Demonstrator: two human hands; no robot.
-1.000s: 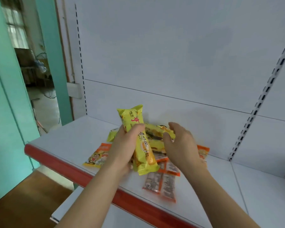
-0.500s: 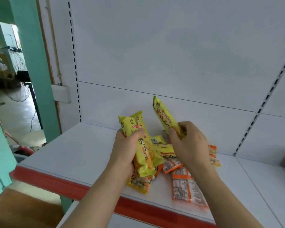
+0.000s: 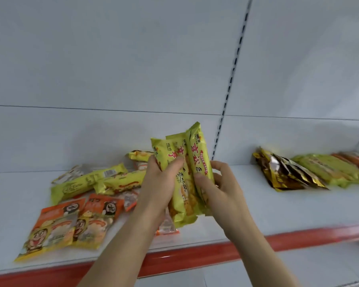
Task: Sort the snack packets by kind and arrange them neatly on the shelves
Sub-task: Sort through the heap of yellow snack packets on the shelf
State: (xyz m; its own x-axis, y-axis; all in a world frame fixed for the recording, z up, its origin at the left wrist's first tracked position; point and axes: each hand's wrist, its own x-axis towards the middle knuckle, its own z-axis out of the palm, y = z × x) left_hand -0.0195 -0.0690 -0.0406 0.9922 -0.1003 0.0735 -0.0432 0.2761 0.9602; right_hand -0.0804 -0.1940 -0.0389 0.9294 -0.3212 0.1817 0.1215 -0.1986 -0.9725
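Above the shelf (image 3: 278,206), both hands' grip closes around upright yellow packets (image 3: 182,179).

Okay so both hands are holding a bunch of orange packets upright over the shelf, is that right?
Not quite: the head view shows the left hand and right hand holding yellow packets upright over the shelf. The orange packets lie on it.

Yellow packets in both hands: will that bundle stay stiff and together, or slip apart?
The yellow packets look glossy, so they probably slide against each other. They stand upright unsupported, suggesting fairly stiff, light contents. The left hand and right hand both clamp them, likely for that reason.
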